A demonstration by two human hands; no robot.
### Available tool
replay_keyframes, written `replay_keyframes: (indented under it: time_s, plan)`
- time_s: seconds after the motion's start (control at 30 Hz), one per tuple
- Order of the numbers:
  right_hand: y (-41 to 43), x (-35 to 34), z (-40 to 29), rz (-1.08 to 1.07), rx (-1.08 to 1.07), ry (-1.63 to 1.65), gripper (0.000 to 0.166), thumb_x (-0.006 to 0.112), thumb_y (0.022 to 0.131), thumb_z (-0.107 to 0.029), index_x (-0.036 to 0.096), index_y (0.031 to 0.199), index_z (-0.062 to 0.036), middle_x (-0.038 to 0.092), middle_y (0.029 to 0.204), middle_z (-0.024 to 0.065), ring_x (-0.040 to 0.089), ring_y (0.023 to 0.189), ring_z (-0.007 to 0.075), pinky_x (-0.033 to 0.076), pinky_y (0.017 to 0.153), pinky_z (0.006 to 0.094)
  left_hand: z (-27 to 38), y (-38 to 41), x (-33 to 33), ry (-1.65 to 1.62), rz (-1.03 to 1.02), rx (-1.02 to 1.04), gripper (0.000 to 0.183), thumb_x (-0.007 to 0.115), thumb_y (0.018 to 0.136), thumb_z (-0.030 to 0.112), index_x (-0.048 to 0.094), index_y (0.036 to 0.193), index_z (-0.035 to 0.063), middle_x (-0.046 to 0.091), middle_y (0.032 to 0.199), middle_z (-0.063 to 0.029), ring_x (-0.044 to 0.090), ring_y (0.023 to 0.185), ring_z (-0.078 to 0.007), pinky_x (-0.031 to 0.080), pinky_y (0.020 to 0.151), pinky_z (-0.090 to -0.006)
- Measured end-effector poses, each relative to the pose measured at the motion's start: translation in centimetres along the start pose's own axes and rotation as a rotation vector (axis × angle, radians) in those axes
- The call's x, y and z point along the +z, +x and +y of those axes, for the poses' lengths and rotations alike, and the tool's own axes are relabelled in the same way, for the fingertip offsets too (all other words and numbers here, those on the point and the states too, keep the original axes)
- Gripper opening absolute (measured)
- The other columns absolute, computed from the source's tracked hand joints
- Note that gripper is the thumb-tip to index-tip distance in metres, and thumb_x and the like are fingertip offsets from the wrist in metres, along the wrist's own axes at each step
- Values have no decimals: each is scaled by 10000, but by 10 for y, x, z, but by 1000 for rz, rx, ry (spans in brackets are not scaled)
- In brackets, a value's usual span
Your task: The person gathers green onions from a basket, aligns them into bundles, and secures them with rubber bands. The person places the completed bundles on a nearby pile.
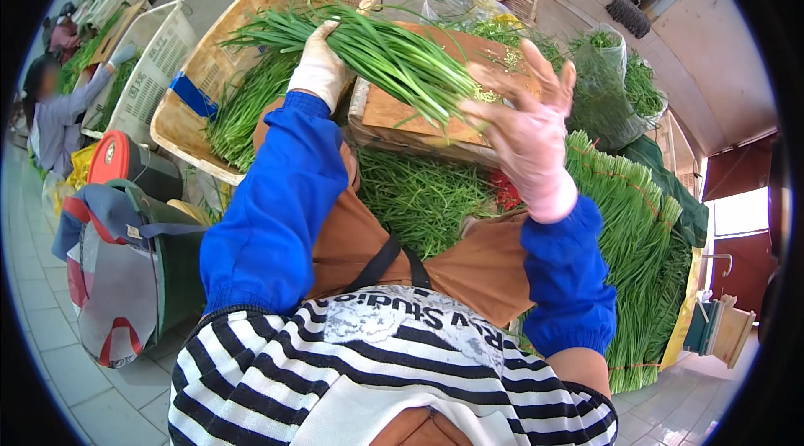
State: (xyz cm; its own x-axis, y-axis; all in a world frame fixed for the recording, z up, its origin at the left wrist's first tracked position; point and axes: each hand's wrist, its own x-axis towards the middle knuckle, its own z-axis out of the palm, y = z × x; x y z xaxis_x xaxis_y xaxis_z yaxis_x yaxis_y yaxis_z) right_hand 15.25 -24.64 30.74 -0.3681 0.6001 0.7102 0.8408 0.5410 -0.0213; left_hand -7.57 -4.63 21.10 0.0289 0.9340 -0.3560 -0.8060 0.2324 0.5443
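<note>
A loose bunch of green garlic chives (389,59) lies across my left hand (319,69), which wears a pale glove and grips it near the middle. The leaf tips point left and the pale stem ends right. My right hand (531,141), gloved with bare fingertips, is beside those stem ends. Its fingers are spread and blurred by motion. Below the bunch stands a box with a brown wooden top (402,110), strewn with small trimmed bits. More chives (242,122) fill part of a stained plastic crate (210,56) left of the box.
Loose leaves (421,201) cover the floor between my legs. Several tied chive bundles (634,257) are stacked at right, near a clear plastic bag (606,107) of scraps. A grey bag (119,282) and a red-lidded bucket (113,157) stand left. Another person (53,113) works beside a white crate (141,75).
</note>
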Motion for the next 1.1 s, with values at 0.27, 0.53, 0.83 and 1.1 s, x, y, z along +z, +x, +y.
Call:
replay_keyframes:
  time_s: [0.27, 0.53, 0.83, 1.1]
  plan:
    - [-51, -27, 3, -501, 272, 279, 334, 759, 707, -263, 710, 1028, -187, 502, 1339, 89, 253, 1350, 321, 173, 1117, 432, 15, 9, -2, 7, -55, -66, 321, 475, 885, 294, 612, 1032, 44, 657, 1044, -121, 622, 942, -324, 479, 878, -515]
    - [-5, 41, -6, -14, 447, 306, 302, 701, 752, -332, 708, 1009, -174, 441, 1394, 104, 293, 1310, 339, 204, 1083, 439, -2, -27, 23, -72, -122, 13, 374, 431, 885, 326, 592, 1093, 62, 638, 1098, -136, 605, 988, -327, 452, 930, -500]
    - [-10, 80, -18, 171, 440, 418, 268, 723, 727, -169, 714, 987, -229, 569, 1263, 35, 340, 1311, 284, 178, 1077, 472, -5, -20, 9, -163, -406, -34, 303, 555, 848, 264, 605, 1022, 21, 655, 1006, -152, 630, 903, -323, 510, 855, -463]
    - [-35, -37, -6, -314, 444, 1024, 353, 721, 698, -58, 683, 1048, -59, 454, 1365, 109, 334, 1334, 253, 279, 1088, 414, 10, 20, -26, -122, -297, -2, 324, 560, 830, 260, 591, 1049, 24, 647, 1043, -154, 615, 933, -329, 489, 894, -461]
